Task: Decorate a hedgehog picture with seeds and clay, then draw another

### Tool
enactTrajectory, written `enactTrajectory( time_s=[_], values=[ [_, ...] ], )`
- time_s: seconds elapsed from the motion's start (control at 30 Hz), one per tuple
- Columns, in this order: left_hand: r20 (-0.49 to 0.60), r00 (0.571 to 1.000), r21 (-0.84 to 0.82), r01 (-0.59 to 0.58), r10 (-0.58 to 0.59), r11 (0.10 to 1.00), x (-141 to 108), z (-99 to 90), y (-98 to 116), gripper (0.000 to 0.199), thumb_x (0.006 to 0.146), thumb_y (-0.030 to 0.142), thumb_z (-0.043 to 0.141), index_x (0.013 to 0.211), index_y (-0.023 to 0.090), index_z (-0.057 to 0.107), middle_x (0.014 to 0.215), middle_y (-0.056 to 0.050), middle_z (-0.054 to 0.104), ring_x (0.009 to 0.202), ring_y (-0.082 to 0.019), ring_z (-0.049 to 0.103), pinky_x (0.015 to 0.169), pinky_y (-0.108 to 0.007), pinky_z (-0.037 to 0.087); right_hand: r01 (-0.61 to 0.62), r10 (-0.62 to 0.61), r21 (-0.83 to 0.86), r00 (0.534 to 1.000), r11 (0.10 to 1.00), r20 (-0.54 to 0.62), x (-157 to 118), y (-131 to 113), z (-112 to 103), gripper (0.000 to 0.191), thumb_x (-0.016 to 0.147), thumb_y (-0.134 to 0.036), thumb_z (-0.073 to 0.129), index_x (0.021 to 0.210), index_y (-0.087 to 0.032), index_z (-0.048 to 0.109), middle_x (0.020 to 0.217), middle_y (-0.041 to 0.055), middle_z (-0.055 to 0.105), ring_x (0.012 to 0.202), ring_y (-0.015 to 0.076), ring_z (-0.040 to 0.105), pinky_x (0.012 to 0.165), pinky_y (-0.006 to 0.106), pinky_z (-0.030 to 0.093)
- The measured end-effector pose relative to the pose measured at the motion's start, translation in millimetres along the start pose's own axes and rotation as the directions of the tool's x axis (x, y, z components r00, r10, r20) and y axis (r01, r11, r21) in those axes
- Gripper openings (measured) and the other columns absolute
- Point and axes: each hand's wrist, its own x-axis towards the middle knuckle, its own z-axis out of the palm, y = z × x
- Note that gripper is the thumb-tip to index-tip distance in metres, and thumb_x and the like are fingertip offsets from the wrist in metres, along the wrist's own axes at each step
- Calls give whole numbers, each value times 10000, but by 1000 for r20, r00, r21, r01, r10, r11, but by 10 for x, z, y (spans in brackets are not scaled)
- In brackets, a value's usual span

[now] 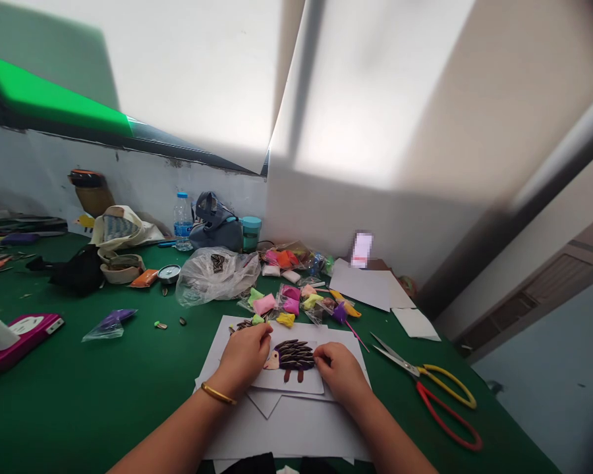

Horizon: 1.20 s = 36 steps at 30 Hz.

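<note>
A person leans over a green surface (79, 401) with both hands on a white card (296, 383). The card lies on a pile of white paper (286, 431). On the card is a hedgehog picture (290, 359). It has a pink face, two brown legs, and a back covered in dark brown spikes with thin light lines. The back looks full, with no bare gap that can be seen, and the face and legs look done too.

The left hand (244, 355) is at the left side of the card, with its fingers bent down. The right hand (338, 376) is at the right side of the hedgehog, with its fingers curled. Neither hand is flat and open, but it is hard to tell if they grip the card or just press on it. A gold bangle (218, 393) is on the left wrist.

Past the card lie many small bags of colored clay (282, 301). To the right of the card are scissors (447, 418) with red and yellow handles.
</note>
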Motion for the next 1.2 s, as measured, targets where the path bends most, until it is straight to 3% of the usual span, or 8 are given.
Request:
enactTrajectory(
  time_s=[0.23,0.47,0.6,0.73,0.87,1.03,1.2],
  values=[
    [-31,999,-144,32,-37,989,8,-45,-47,265,930,210,460,1092,233,669,1101,-39,731,995,-214,659,810,-293,457,26,-18,91,996,996,-85,-18,49,17,195,817,-209,499,814,-222,693,857,46,700,872,229,625,774,318,457],
    [-257,952,-230,108,-167,967,153,-201,-347,253,898,236,466,1036,226,678,1077,-39,706,971,-198,655,800,-279,476,0,14,111,992,994,-125,-15,117,39,247,814,-204,449,845,-216,694,905,63,700,895,232,636,791,326,479],
    [-251,950,-138,152,-183,979,195,-270,-430,204,868,233,516,966,226,694,1033,-36,688,973,-199,636,792,-281,458,-6,24,134,990,991,-137,-14,111,44,238,808,-217,462,850,-214,697,918,65,704,914,237,635,809,332,480],
    [-149,981,64,138,-127,988,164,-290,-370,115,833,285,620,859,269,731,974,-25,669,979,-229,606,794,-317,418,-5,25,139,990,990,-140,-6,118,54,245,820,-214,453,855,-213,695,918,69,702,922,239,631,816,339,478],
    [-111,990,210,105,-83,972,123,-264,-291,151,855,272,618,863,296,767,965,-45,651,991,-248,578,834,-360,386,4,17,147,990,989,-142,1,128,59,235,814,-213,466,847,-214,699,913,69,702,916,243,626,813,349,480],
    [-116,993,244,61,-34,968,126,-184,-234,182,859,267,620,955,306,768,984,-60,641,1007,-260,554,870,-388,354,11,7,123,990,992,-141,-4,116,59,245,828,-225,458,852,-221,702,910,65,704,922,244,624,807,347,477],
    [-129,992,293,38,1,955,129,-116,-143,134,856,277,614,843,248,744,947,-74,632,989,-268,541,874,-403,334,22,-1,124,986,992,-165,-4,101,55,245,827,-229,461,846,-224,705,905,64,710,914,242,631,801,338,480]
  ],
)
